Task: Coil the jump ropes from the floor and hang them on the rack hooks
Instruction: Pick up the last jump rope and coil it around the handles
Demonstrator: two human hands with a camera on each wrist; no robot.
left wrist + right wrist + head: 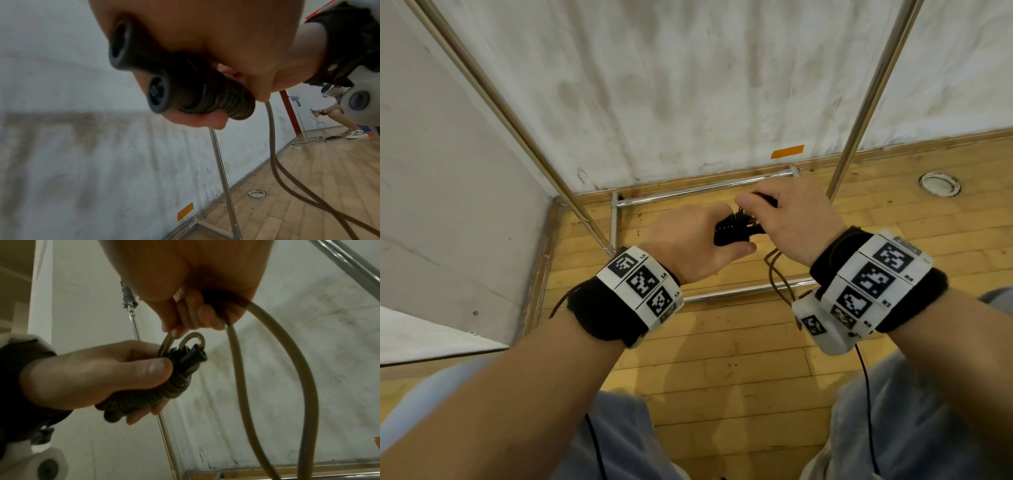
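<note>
A steel rack (866, 92) stands on the wooden floor (722, 342) against the wall, its poles rising on both sides of the hands. The jump rope (304, 386), a dull brown cord, is wound tightly round its two black handles (158, 95). The left hand (688, 243) grips that bundle mid-air above the rack's base; the right hand (794, 219) pinches the loose cord, which loops down.

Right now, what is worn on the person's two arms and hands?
Both hands, left hand and right hand, are bare, and the forearms have no sleeves. Each wrist carries a black fuzzy strap with a white band of square black-and-white code markers. A thin black cable hangs from the right one.
</note>
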